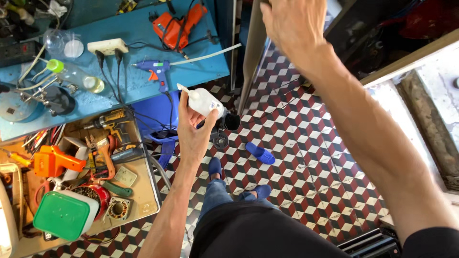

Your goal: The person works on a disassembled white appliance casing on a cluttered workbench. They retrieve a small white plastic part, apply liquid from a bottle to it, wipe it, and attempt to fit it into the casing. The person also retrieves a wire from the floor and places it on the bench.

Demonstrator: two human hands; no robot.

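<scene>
A tiled floor [306, 157] of red, white and black cubes lies beneath both hands. Left of the left hand [191, 131] stands a cluttered blue desk [129, 81]. Its grip wraps a white bottle [204, 101]. The right hand [291, 26] grips a board edge [251, 57] above.

workshop: drill [178, 26], glue gun [155, 70], tools

Blue glue gun [158, 70] and orange drill [174, 26] on blue surface [138, 36] left of fingers; blue slipper [260, 153] on tiled floor [306, 162] below.
</scene>
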